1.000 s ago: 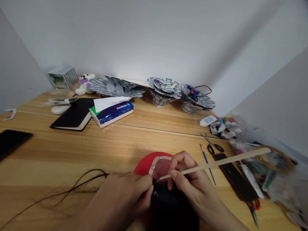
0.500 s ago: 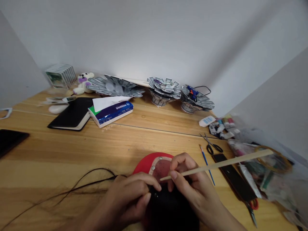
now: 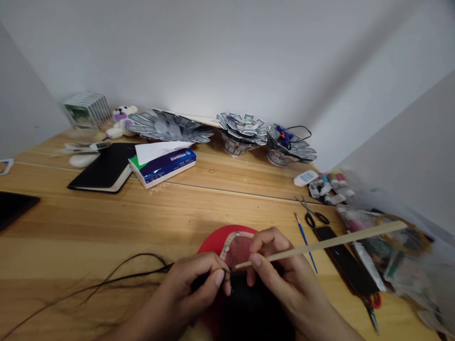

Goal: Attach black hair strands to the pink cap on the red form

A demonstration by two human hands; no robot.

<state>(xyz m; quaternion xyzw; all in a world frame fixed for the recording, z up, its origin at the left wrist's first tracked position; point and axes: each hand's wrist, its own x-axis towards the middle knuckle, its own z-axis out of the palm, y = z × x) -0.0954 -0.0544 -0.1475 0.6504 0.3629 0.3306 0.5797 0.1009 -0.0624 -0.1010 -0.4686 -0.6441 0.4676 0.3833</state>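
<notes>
Wooden stick in right hand — pinched.

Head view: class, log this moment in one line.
left hand: pinches black strands | right hand: holds stick | work: red piece | surface: table

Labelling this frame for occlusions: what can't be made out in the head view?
- Red-and-black piece: its near part runs off the bottom edge, and both hands cover its middle.
- Left hand fingertips: what they pinch besides the black cord is too small to tell.
- Wooden stick: grip point hidden inside the right hand.
- Clutter in plastic bags: blurred, contents unreadable.
- Black slab: cut by the left edge.
</notes>
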